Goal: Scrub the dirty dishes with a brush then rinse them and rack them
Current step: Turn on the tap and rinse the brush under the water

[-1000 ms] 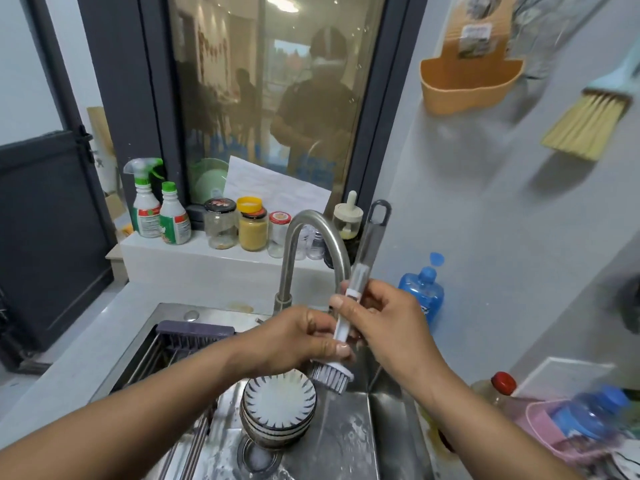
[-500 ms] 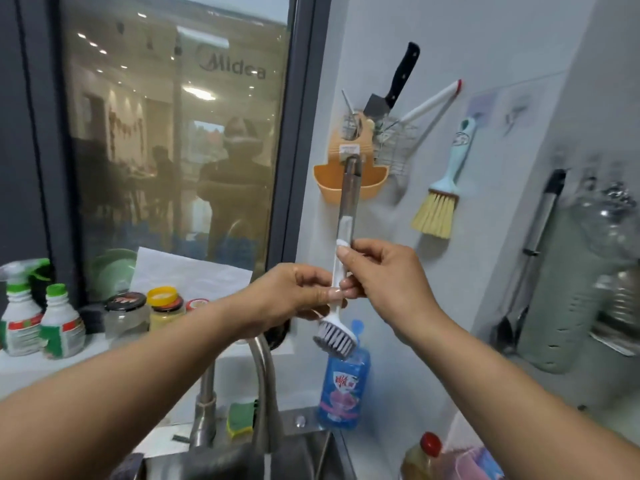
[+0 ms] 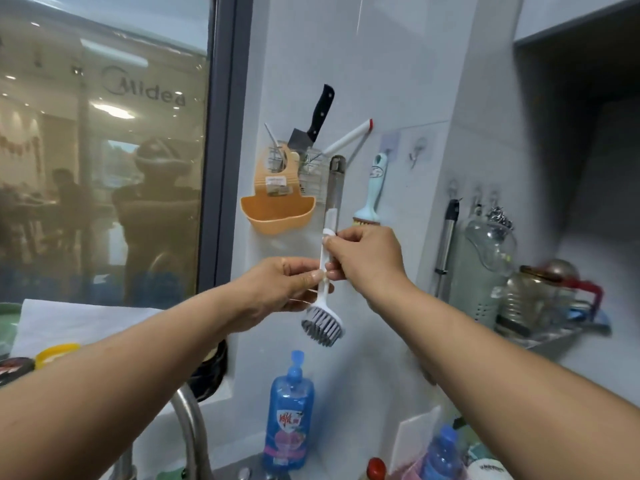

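At the kitchen wall, a person holds the dish brush [image 3: 325,296] upright in both hands, bristle head down. It is lifted higher than half a second ago. Its clear handle top now stands in front of the wire caddy [image 3: 313,176] rather than the orange wall pocket [image 3: 278,216]. The gaze has climbed with it, showing more of the wall [image 3: 398,81] and less of the tap [image 3: 189,427]. The hold is unchanged. The left hand [image 3: 287,292] pinches the white neck just above the bristles, and the right hand [image 3: 367,258] pinches the handle higher up, at its white collar.

The wire caddy holds a black-handled cleaver [image 3: 317,117] and a white tool with a red tip [image 3: 350,134]. What the orange pocket holds cannot be made out. A pale blue hand broom [image 3: 374,188] hangs from a hook just beside the brush. Below stands a blue detergent bottle [image 3: 291,410], blue liquid filling it nearly to the top. At lower right a smaller blue bottle [image 3: 443,453] sits in a pink basket [image 3: 417,471].

A metal shelf [image 3: 561,336] on the right carries glass jars [image 3: 528,296] and a tall clear bottle [image 3: 485,261]. On the left, a dark-framed window [image 3: 104,168] reflects the lit room, with lidded jars [image 3: 57,353] on its sill.
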`<state>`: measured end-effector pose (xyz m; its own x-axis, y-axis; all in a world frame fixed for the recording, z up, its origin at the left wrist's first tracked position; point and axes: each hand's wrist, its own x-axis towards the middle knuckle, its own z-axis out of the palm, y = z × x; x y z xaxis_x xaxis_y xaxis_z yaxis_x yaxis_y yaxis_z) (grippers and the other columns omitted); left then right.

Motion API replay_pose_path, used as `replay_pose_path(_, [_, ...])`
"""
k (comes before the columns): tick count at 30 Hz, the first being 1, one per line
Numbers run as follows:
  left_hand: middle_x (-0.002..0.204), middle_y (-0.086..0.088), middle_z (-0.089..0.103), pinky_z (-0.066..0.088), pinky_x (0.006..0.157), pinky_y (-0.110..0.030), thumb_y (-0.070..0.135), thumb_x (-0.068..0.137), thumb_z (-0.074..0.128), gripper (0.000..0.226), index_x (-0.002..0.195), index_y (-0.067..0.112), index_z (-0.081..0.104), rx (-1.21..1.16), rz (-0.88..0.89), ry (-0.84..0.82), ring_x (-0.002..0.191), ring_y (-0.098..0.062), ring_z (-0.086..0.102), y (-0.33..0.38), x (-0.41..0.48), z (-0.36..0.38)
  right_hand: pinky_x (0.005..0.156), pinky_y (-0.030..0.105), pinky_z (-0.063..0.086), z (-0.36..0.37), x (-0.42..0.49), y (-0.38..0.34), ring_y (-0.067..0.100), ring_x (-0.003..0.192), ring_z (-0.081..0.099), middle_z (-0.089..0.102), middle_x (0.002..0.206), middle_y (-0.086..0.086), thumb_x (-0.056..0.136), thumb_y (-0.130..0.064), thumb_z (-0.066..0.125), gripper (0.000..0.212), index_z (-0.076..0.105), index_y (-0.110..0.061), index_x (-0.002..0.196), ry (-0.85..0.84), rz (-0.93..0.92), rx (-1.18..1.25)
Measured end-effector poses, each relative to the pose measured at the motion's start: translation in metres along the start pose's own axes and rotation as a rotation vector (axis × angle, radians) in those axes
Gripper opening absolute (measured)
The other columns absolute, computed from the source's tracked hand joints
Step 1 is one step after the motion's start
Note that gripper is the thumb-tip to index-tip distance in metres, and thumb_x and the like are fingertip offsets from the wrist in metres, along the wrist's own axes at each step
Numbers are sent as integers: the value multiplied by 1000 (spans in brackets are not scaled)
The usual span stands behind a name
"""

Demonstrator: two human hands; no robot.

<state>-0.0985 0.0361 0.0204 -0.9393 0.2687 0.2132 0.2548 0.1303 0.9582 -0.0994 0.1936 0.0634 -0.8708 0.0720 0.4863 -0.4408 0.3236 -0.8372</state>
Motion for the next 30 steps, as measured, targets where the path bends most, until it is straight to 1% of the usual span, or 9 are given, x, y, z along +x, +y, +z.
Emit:
replay_pose_path(3, [108, -11, 77, 61, 87, -30, 13, 90, 75, 34, 123, 18, 68, -38, 91, 31, 93, -19, 73, 17, 18, 14, 62, 39, 64, -19, 19, -8, 21, 51, 69, 68, 56, 11, 88, -16, 71, 26, 69, 4, 71, 120, 6, 2])
replay_pose_path(6, [85, -5, 77, 60, 74, -21, -2, 85, 78, 34, 115, 12, 69, -28, 204, 76, 77, -11, 73, 35, 41, 31, 48, 25, 54, -41, 37, -17, 18, 46, 67, 70, 64, 18, 87, -12, 70, 20, 69, 6, 78, 212, 11, 15])
replay_pose_path(9, [83, -7, 72, 56, 65, -20, -3, 85, 78, 32, 113, 10, 70, 35, 234, 152, 69, -11, 69, 42, 61, 46, 44, 19, 48, -51, 47, -20, 17, 43, 65, 67, 59, 14, 88, -9, 68, 20, 69, 6, 76, 248, 12, -1])
replay_pose_path(12, [90, -15, 69, 52, 64, -24, 1, 83, 80, 32, 111, 12, 71, 59, 246, 182, 73, -17, 68, 46, 81, 58, 41, 17, 45, -61, 58, -20, 17, 41, 65, 66, 58, 13, 89, -9, 67, 24, 68, 10, 75, 287, 23, -14])
replay_pose_path(17, [86, -11, 65, 48, 56, -16, -1, 83, 79, 32, 113, 10, 71, 42, 220, 190, 71, -17, 63, 39, 92, 70, 45, 22, 50, -67, 64, -9, 18, 44, 67, 69, 59, 13, 89, -10, 69, 23, 68, 10, 76, 285, 58, -18])
replay_pose_path(21, [87, -13, 71, 53, 67, -27, 2, 83, 81, 33, 113, 12, 70, 35, 191, 201, 76, -18, 67, 24, 96, 72, 44, 23, 51, -62, 61, 4, 17, 46, 68, 71, 63, 15, 89, -9, 67, 20, 67, 7, 77, 288, 58, -62])
replay_pose_path(25, [84, -11, 74, 52, 60, -19, -2, 85, 78, 28, 107, 14, 71, -38, 195, 229, 71, -12, 69, 19, 95, 73, 61, 35, 63, -55, 62, 6, 17, 52, 71, 72, 61, 9, 88, -15, 66, 18, 69, -1, 78, 277, 6, -125])
replay_pose_path(27, [86, -10, 74, 53, 61, -21, 0, 85, 78, 29, 109, 15, 71, -44, 182, 221, 73, -13, 69, 19, 97, 72, 58, 32, 62, -55, 64, 7, 17, 51, 71, 72, 62, 9, 89, -16, 67, 20, 69, 0, 79, 279, 29, -115])
replay_pose_path(30, [84, -7, 71, 51, 59, -20, 3, 85, 80, 31, 113, 14, 71, 1, 157, 199, 72, -13, 67, 19, 100, 74, 42, 18, 50, -58, 66, 10, 17, 47, 70, 73, 63, 11, 90, -16, 68, 21, 70, 2, 80, 319, 87, -109])
